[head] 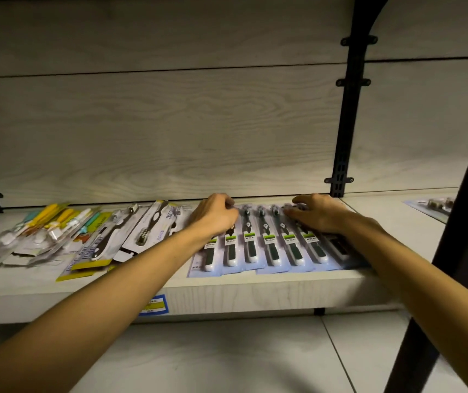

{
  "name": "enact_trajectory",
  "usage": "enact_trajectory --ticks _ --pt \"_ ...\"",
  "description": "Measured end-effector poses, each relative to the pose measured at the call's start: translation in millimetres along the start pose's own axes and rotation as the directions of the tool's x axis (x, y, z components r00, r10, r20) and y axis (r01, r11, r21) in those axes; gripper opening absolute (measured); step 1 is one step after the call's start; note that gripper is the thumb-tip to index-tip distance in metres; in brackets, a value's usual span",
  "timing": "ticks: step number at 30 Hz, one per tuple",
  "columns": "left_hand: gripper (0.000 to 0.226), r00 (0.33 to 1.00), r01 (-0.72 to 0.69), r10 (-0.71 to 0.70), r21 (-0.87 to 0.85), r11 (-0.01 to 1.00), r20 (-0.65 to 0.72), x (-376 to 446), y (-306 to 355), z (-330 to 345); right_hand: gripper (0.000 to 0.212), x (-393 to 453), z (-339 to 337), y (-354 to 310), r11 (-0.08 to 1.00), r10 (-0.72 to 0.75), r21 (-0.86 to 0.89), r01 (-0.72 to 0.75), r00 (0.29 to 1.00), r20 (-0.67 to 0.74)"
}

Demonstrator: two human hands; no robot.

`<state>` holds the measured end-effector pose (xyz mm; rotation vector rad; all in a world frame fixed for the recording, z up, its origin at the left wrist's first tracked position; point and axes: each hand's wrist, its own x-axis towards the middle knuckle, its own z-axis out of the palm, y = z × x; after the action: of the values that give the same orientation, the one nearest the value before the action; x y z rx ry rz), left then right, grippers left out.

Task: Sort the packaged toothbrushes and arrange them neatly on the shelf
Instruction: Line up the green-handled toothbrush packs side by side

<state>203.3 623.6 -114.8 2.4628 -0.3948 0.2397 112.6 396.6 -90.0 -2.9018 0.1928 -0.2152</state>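
Observation:
A row of several black-and-white toothbrush packs [269, 245] with pale blue cards lies side by side on the light wooden shelf [227, 293]. My left hand [215, 215] rests on the row's left end, fingers curled over the top of a pack there. At the row's right end my right hand [316, 212] lies with spread fingers pressing on the packs. A loose pile of yellow, teal and white toothbrush packs [45, 228] sits at the left. Between pile and row lie black toothbrush packs with yellow-edged cards [105, 242], skewed.
A black metal upright [349, 109] stands behind my right hand. A second black post [459, 217] slants across the right foreground. Another pack [437, 204] lies on the neighbouring shelf at far right. A blue price label [154, 304] is on the shelf's front edge.

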Motion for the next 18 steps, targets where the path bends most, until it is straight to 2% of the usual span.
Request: enact_trajectory --ticks 3,7,10,12,14,16,18 --pt "0.035 0.998 -0.067 0.066 0.027 0.997 0.024 -1 6 4 0.048 -3 0 0 0.999 -0.010 -0.035 0.010 1.000 0.002" --pt "0.030 0.942 -0.319 0.331 0.171 0.932 -0.047 -15 18 0 0.051 -9 0 1 0.999 0.030 -0.032 -0.030 1.000 0.008" --pt "0.025 0.920 -0.375 0.388 0.173 0.911 -0.048 -30 26 1 0.055 -13 0 2 0.998 0.044 -0.041 -0.044 0.999 -0.002" --pt "0.031 0.919 -0.391 0.395 0.195 0.899 0.024 -36 28 1 0.054 -16 2 1 0.998 0.047 -0.032 -0.047 0.999 -0.006" --pt "0.048 0.898 -0.432 0.405 0.179 0.884 0.171 -43 26 2 0.053 -19 4 1 0.998 0.060 -0.018 -0.060 0.998 0.000" --pt "0.063 0.874 -0.459 0.385 0.242 0.855 0.296 -51 25 2 0.055 -23 6 1 0.997 0.074 -0.022 -0.073 0.997 0.021" --pt "0.079 0.880 -0.433 0.330 0.294 0.852 0.341 -60 25 3 0.057 -29 6 2 0.996 0.076 -0.045 -0.074 0.996 0.044"
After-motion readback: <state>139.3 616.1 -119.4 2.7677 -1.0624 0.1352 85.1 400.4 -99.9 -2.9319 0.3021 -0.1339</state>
